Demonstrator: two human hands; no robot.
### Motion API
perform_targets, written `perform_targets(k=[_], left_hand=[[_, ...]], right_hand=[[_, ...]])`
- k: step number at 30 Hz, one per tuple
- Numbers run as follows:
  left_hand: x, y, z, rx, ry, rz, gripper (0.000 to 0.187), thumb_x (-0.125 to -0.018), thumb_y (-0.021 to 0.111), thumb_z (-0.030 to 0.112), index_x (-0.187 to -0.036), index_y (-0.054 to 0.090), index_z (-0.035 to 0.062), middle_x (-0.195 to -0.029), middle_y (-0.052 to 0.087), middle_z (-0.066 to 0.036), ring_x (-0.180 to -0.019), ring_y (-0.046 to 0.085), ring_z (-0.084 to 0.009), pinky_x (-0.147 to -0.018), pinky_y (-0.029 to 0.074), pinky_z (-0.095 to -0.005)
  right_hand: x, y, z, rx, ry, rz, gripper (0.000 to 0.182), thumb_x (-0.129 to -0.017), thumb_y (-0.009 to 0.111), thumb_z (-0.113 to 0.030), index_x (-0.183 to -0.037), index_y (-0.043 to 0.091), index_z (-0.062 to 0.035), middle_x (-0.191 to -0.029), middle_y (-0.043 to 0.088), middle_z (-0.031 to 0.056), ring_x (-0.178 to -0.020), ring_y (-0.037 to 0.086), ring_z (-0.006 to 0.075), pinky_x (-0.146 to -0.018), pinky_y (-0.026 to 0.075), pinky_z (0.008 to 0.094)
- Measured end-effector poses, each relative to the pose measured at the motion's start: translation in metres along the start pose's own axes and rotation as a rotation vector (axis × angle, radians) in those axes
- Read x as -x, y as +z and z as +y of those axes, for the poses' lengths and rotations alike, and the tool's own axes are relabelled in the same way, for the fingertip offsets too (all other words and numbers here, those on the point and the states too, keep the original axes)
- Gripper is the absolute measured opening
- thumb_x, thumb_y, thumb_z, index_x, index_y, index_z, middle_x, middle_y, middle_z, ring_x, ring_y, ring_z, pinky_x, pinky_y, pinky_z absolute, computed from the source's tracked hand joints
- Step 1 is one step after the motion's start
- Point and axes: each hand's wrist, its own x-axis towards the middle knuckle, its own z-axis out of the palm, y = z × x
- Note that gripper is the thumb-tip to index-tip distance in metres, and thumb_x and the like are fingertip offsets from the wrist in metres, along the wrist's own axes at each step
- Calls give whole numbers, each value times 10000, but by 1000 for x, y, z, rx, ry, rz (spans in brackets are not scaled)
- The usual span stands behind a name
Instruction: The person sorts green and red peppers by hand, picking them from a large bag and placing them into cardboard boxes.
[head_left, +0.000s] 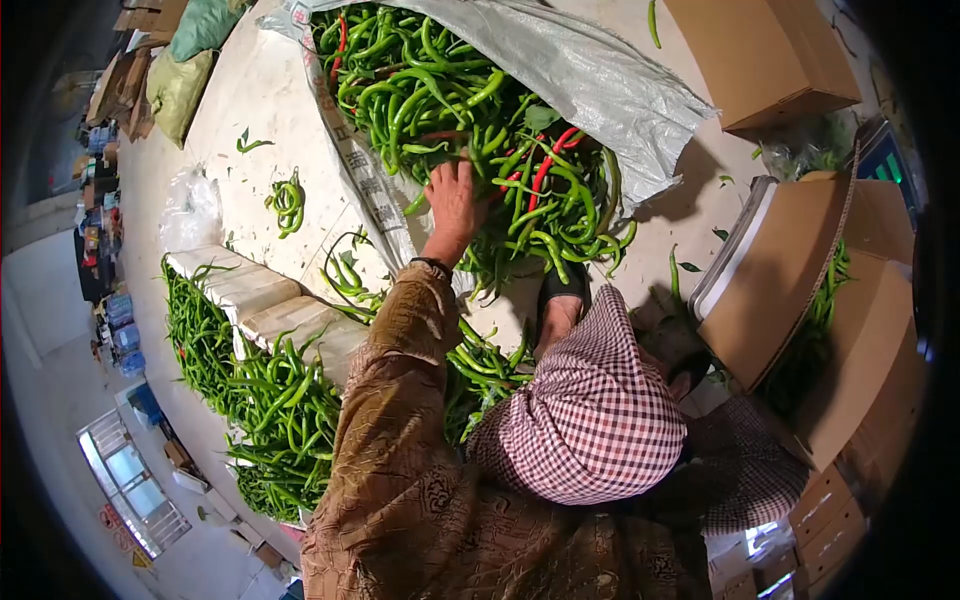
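Note:
My left hand, in a brown patterned sleeve with a dark band at the wrist, reaches into a heap of long green chili peppers. Its fingers curl down around peppers, and their tips are partly hidden among them. The heap spills from a white woven sack lying open on the floor. Some red chili peppers show to the right of the hand. Nothing of my right hand is visible.
Boxes full of green peppers stand at left. Cardboard boxes are at right. My checked trouser leg and shoe are close below the sack. Loose peppers lie on the pale floor.

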Motion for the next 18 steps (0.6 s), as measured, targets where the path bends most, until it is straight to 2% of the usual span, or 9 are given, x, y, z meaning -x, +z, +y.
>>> perform_targets(k=[2, 3, 4, 6, 8, 10, 12, 14, 18], left_hand=[[-6, 5, 7, -158, 156, -127, 789, -670, 821, 303, -1323, 441, 76, -1249, 477, -139, -1207, 411, -372, -936, 357, -528], [-7, -7, 13, -128, 210, -104, 801, -629, 780, 183, -1336, 423, 57, -1254, 513, -152, -1140, 460, -364, -922, 382, -500], [-9, -4, 9, -129, 210, -107, 801, -629, 780, 183, -1336, 423, 57, -1254, 513, -152, -1140, 460, -364, -922, 382, -500], [-26, 9, -2, 227, 55, 30, 820, -625, 780, 190, -1346, 417, 49, -1269, 513, -156, -1146, 459, -360, -925, 391, -483], [-32, 21, -6, 262, 147, 124, 853, -623, 791, 214, -1362, 401, 41, -1257, 528, -169, -1130, 485, -372, -923, 406, -472], [-33, 34, 0, 185, -9, -242, 860, -628, 802, 239, -1360, 398, 37, -1213, 557, -188, -1075, 541, -392, -896, 431, -483], [-35, 27, 6, 203, 30, -135, 842, -629, 802, 253, -1337, 402, 38, -1106, 605, -216, -981, 588, -419, -841, 456, -495], [-42, 32, 10, 425, -21, 74, 739, -655, 780, 246, -1281, 464, 16, -934, 646, -263, -844, 620, -450, -747, 499, -473], [-48, 43, 28, 435, -219, 64, 613, -659, 778, 267, -1140, 483, 28, -879, 640, -231, -830, 611, -450, -731, 476, -519]], right_hand=[[-2, -4, 1, -51, 17, -14, 333, -922, 580, -176, -1213, 589, -14, -1099, 688, 155, -989, 677, 229, -874, 513, 328], [-3, -5, 3, 16, -12, -25, 341, -927, 572, -184, -1224, 583, -16, -1103, 685, 164, -990, 676, 235, -880, 509, 333], [-3, -5, 3, 83, -43, -39, 349, -932, 563, -192, -1234, 577, -18, -1107, 681, 172, -992, 675, 241, -887, 505, 338], [-4, -8, 3, 61, -39, -49, 363, -927, 569, -206, -1243, 574, -28, -1113, 677, 179, -992, 675, 258, -890, 503, 349], [-1, -11, -2, 34, -29, -57, 377, -922, 576, -220, -1252, 571, -38, -1120, 674, 186, -992, 674, 276, -894, 501, 361], [1, -13, -16, 158, -8, -59, 394, -915, 582, -249, -1257, 570, -53, -1134, 666, 189, -1020, 664, 295, -893, 498, 377], [-4, -4, -6, 180, -19, -44, 400, -914, 581, -257, -1255, 569, -48, -1144, 661, 190, -1040, 655, 297, -895, 496, 383], [-3, -3, 0, 210, -24, -21, 407, -914, 579, -266, -1254, 567, -43, -1153, 656, 191, -1061, 646, 299, -898, 495, 389], [-5, -4, 12, 118, -75, -12, 393, -918, 578, -260, -1237, 572, -31, -1116, 662, 199, -1048, 650, 289, -889, 497, 382]])
